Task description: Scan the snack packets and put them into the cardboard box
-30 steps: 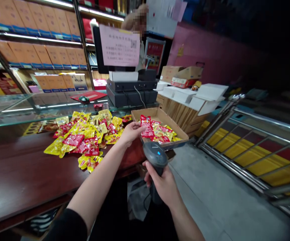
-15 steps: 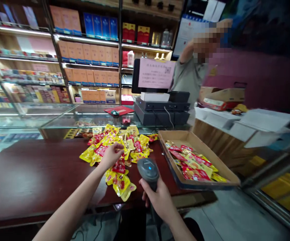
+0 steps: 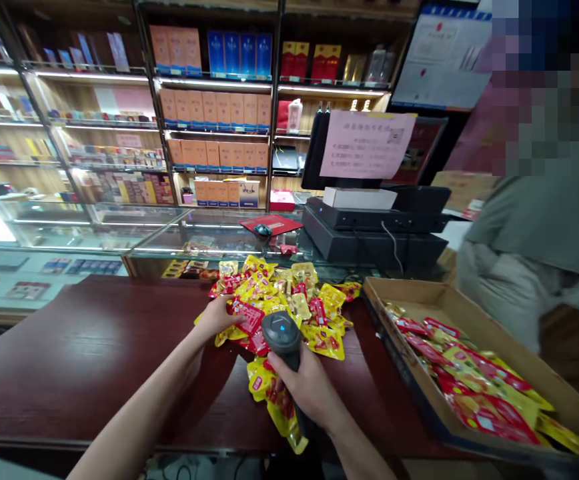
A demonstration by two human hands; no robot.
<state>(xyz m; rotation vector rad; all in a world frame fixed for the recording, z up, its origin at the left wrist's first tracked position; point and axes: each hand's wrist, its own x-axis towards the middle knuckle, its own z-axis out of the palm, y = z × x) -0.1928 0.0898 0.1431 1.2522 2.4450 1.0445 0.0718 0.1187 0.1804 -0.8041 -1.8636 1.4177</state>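
Observation:
A grey handheld barcode scanner (image 3: 280, 333) with a small blue light is in my right hand (image 3: 312, 387), whose fingers wrap round its handle. Its head points over a heap of yellow, red and gold snack packets (image 3: 297, 303) on the dark wooden table. At the heap's left side my left hand (image 3: 218, 316) pinches a red snack packet (image 3: 249, 318) by its near edge; the fingertips are partly hidden. Several yellow packets (image 3: 285, 407) trail from the heap towards the table's front edge, below and beside the scanner.
To the right stands a shallow cardboard box (image 3: 409, 383) holding more packets. Behind the heap are a glass counter (image 3: 209, 230), a red mat (image 3: 279, 225) with a mouse, and a cash register (image 3: 374, 230). A person in a grey shirt (image 3: 549, 227) stands at the right. Lit shelves line the back.
The view has turned left and closer. My left hand has lowered onto the red packet, and the scanner has come nearer to it. The person at the right has come closer, arm no longer seen raised.

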